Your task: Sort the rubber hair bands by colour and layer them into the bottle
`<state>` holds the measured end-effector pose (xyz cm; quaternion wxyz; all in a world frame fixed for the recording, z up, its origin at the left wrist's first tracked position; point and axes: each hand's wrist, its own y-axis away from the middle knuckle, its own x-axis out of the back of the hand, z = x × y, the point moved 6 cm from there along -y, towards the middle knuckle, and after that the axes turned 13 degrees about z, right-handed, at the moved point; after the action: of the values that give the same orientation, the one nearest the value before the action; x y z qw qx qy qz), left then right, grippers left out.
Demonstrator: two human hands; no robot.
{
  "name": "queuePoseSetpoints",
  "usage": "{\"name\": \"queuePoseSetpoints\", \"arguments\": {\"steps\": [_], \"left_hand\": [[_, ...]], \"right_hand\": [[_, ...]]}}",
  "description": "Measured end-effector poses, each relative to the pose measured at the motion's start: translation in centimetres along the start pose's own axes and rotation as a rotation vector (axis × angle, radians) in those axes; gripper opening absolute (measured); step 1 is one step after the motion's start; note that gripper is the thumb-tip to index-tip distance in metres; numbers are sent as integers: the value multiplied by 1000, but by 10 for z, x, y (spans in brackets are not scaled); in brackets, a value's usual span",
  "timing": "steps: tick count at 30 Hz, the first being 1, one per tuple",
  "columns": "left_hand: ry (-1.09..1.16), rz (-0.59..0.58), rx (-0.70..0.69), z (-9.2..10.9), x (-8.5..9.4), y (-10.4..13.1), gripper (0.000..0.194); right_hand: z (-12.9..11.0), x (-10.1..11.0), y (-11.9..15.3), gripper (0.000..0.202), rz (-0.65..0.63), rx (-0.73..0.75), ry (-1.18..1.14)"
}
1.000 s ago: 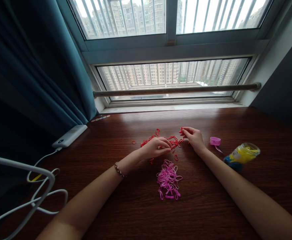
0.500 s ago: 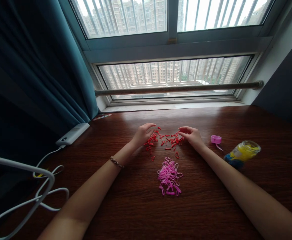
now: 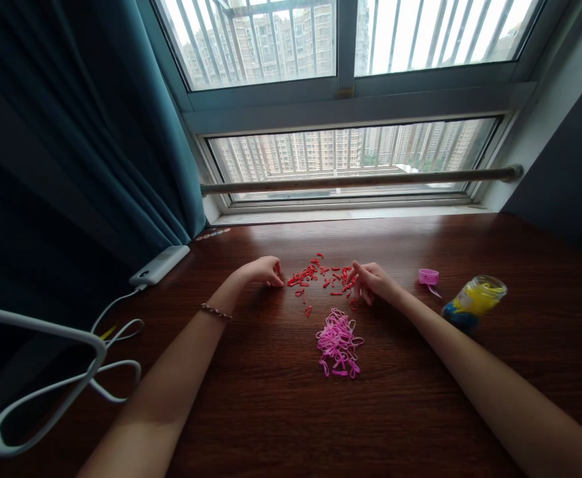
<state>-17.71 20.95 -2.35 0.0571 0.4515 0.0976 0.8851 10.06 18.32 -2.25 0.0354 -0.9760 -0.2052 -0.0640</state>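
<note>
Lying between the left hand (image 3: pixel 267 271) and right hand (image 3: pixel 370 281) are red bands (image 3: pixel 309 272).

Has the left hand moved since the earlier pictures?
Yes: the left hand has moved left, away from the pink bands and closer to the white device.

Site: room in a home, apparently a flat. Indicators: long blue curtain (image 3: pixel 126 126), wood-grain tabletop (image 3: pixel 255 405) below barred window (image 3: pixel 271 111), residential towers (image 3: pixel 339 147) visible outside.
</note>
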Motion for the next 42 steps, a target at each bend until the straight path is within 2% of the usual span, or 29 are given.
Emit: {"name": "queuePoseSetpoints", "arguments": {"steps": [2,4,7,10,14,16,18,20,23,26,32,36,42], "left_hand": [[22,-19,-11,1,-3,-1,37],[45,-47,-25,2,-5,-1,33],[63,-75,-49,6,-4,1,31],[93,-92,-146,20,-2,5,31],[108,-184,-341,50,-9,17,40],[26,-189,-404,61,-16,24,54],[-85,-116,-460,69,-22,31,67],[-162,-35,-512,77,-29,38,72],[-218,-7,-574,86,-41,47,73],[-253,-26,-592,89,-47,47,68],[-200,-117,-662,95,-49,39,26],[-164,-158,-663,96,-51,38,13],[-94,-64,-642,92,-52,32,9]], "right_hand": [[3,-13,4,61,-144,-70,-26],[5,-15,4,61,-137,-87,-53],[2,-3,-2,58,89,5,-119],[-3,10,-4,55,292,133,-137],[-6,14,-5,53,360,178,-95],[-7,13,-4,51,348,189,-40],[-10,7,-3,45,284,213,49],[-14,-6,-1,35,148,255,159],[-16,-30,6,23,-122,321,283],[-14,-44,12,20,-249,367,355],[-11,-44,10,18,-222,350,305],[-9,-40,5,17,-167,256,200],[-4,-23,-4,24,93,121,44]]}}
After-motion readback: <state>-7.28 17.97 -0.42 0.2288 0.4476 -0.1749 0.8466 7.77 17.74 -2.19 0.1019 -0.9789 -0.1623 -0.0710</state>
